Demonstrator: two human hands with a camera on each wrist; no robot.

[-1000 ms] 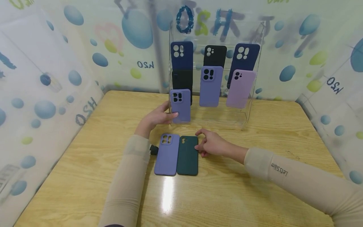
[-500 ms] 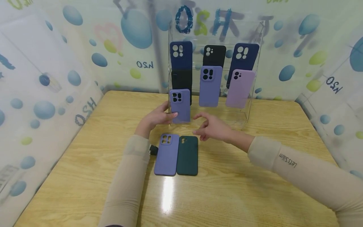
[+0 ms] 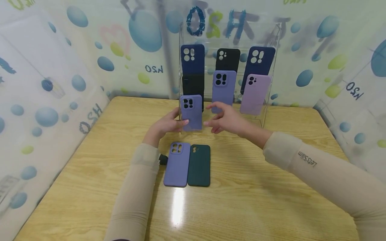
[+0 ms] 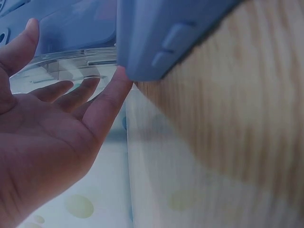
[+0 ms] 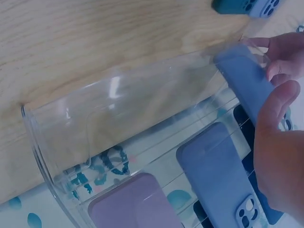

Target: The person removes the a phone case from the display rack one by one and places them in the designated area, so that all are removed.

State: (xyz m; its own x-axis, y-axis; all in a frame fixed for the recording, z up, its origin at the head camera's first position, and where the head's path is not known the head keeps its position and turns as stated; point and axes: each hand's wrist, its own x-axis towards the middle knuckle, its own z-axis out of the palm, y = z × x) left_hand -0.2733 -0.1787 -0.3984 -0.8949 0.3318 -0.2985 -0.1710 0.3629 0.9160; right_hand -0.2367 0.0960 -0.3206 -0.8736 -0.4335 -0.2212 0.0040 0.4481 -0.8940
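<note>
The left grip (image 3: pixel 166 124), a bare hand, has its fingers spread and fairly straight, one fingertip touching the smooth edge of a small violet case (image 3: pixel 192 117). This case is a rounded rectangle with a raised camera block and oval buttons along its side; it leans in the lowest left place of a stand (image 5: pixel 137 95) of clear, glossy plastic with bent edges. The right grip (image 3: pixel 227 120) is near the case's right side, forefinger and thumb apart, the other fingers curled; it overlaps a middle violet case (image 3: pixel 224 88), and whether they touch cannot be told. Around these, the stand carries a matte lilac case (image 3: pixel 256 95), a black case (image 3: pixel 228 59), and a navy case (image 3: pixel 193 65) and a second navy case (image 3: pixel 260 62) with round lens openings.

Nearer the wearer, a flat violet case (image 3: pixel 177 169) and a dark green case (image 3: pixel 199 167) lie side by side. Beige sleeves (image 3: pixel 319 177) of fine, stretchy fabric cover both forearms.

The table (image 3: pixel 256 207) is pale, streaky wood grain with a shiny finish, a white glare and rounded far corners. Beyond, whitish wall sheets (image 3: pixel 75 30) show blue and lime ovals and painted lettering.
</note>
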